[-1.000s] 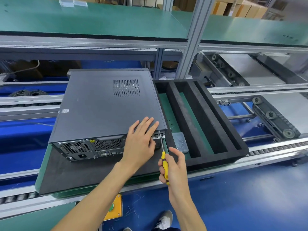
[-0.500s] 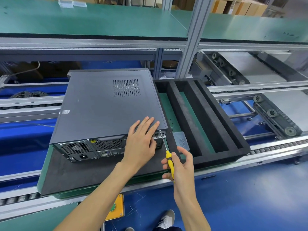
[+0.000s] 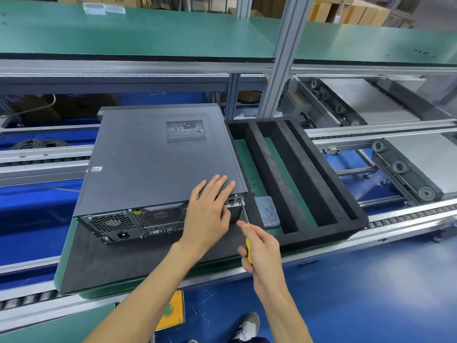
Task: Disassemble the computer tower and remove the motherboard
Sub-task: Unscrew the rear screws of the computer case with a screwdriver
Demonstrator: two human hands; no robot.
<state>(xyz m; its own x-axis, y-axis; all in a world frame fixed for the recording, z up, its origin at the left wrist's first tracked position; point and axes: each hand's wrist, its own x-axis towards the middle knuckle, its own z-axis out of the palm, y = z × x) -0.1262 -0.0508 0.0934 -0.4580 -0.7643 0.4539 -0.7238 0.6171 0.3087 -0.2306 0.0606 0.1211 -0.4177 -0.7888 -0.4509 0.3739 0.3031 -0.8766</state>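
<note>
Both hands work the tower's near right rear corner: the left hand (image 3: 207,214) lies flat on the computer tower (image 3: 158,167), the right hand (image 3: 262,251) grips a yellow screwdriver (image 3: 248,246), tip at that corner. Grey, lid on, the tower lies on the worktop (image 3: 103,263), long axis running away.

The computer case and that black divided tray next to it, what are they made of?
The computer case looks like sheet metal painted matte dark grey: thin flat panels, punched vent holes, bare silvery metal at the back. The tray looks like black foam: thick, dull, slightly grainy walls with soft edges. I can't be sure of either.
</note>
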